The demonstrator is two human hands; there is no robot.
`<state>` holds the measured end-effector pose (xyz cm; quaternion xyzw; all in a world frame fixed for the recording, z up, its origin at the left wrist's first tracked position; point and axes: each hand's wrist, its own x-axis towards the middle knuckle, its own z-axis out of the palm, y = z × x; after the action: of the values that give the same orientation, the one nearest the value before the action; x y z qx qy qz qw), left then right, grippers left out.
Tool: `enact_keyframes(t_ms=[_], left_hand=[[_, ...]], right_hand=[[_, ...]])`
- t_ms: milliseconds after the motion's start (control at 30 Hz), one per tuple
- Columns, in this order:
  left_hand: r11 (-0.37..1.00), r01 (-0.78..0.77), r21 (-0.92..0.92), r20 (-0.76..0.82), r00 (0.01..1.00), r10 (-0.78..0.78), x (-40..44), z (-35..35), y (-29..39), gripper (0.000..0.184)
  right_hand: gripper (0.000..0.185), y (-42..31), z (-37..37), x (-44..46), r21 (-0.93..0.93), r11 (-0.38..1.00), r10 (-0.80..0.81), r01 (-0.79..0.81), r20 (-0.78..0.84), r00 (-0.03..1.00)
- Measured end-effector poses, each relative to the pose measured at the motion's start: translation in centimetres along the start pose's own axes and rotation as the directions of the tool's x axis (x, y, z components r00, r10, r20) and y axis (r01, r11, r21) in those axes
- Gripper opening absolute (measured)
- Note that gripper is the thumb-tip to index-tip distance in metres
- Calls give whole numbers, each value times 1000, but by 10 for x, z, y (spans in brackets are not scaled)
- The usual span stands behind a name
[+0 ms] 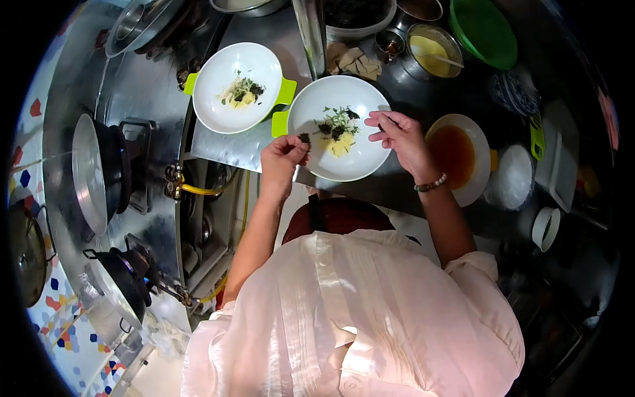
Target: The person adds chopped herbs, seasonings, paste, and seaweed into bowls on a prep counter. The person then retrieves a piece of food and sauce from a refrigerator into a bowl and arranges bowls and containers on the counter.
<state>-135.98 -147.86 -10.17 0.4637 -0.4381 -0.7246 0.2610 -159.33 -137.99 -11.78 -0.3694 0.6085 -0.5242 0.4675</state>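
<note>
In front of me a white bowl (pixel 337 171) with a lime-green handle holds chopped green herbs, yellow minced bits and dark shreds (pixel 339 129). My left hand (pixel 284 160) is at its left rim, fingers pinched on a small clump of dark shreds (pixel 304 138). Over the right rim, my right hand (pixel 405 140) has its fingers stretched toward the food and somewhat apart; I make out nothing held in it. A second white bowl (pixel 210 79) with green handles stands to the left, with a similar heap (pixel 243 90) in it.
On the right are a bowl of orange-red liquid (pixel 454 157), a plastic-covered container (pixel 512 177) and a green basin (pixel 484 34). A metal bowl of yellow food (pixel 433 53) and a tub of dark shreds (pixel 357 14) sit behind. Woks (pixel 92 173) stand on burners at left; one flame shows.
</note>
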Motion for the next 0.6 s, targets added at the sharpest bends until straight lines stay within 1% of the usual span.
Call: enact_keyframes(t_ms=[67,100,133,167,200,233,300,333,367,400,433,500,533,567,600], left_hand=[[995,-73,-67,-55,996,69,-3,-3,3,3],[995,-76,-68,-64,995,71,-3,-3,3,3],[994,-95,-56,-52,994,92,-2,-2,2,3],[992,-115,-44,-39,993,113,-2,-1,2,4],[997,-68,-22,-18,998,68,-3,3,5,5],[1000,-23,1,0,1000,23,-4,8,8,7],[994,-31,106,73,997,24,-1,19,2,11],[979,-26,203,88,996,8,-2,31,7,12],[979,-70,191,172,984,37,1,37,4,13],[974,-136,182,197,975,100,4,46,1,14],[963,-198,181,228,961,154,5,52,0,17],[943,-127,308,215,975,61,7,57,6,15],[942,-131,308,202,977,69,9,58,5,15],[881,-272,387,205,957,205,13,58,2,14],[792,-399,462,222,917,333,15,56,3,12]], right_hand=[[25,-2,2,1,4,1000,-22,22,22,1000],[24,-21,10,1,117,981,159,-156,-17,987],[23,-32,14,2,232,918,337,-320,-36,941],[23,-18,10,3,228,920,334,-319,-28,942],[23,-9,11,5,127,976,180,-178,-6,984],[23,-3,12,5,75,989,128,-129,10,992],[25,-4,17,5,-23,999,24,-23,43,999],[25,-15,24,4,40,993,110,-113,83,990],[25,-22,31,3,96,974,194,-207,129,972],[27,-26,35,4,25,983,174,-180,141,975],[23,-26,36,6,8,986,163,-167,176,971],[17,1,31,11,-158,984,-65,82,111,992],[17,13,27,15,-156,984,-71,90,125,990],[15,22,23,18,-39,999,12,-13,-27,1000],[15,24,19,21,23,998,62,-60,-96,993]])
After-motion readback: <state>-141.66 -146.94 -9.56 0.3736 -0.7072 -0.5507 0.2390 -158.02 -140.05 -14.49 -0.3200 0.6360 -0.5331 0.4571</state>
